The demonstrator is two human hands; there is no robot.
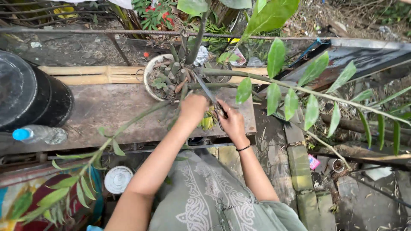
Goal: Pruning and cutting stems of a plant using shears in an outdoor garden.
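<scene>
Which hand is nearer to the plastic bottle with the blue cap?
The left hand. It is at the plant stem by the white pot, to the right of the bottle. The right hand, holding scissors, is farther right.

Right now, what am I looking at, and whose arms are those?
The picture comes from a camera worn on a person's head, looking down, so the arms are that person's own. The right hand holds scissors in its grip, pointed at a potted plant. The left hand rests at the plant's stems beside the scissors. The pot sits on a worn wooden bench. At the left are a black bucket and a plastic bottle with a blue cap.
</scene>
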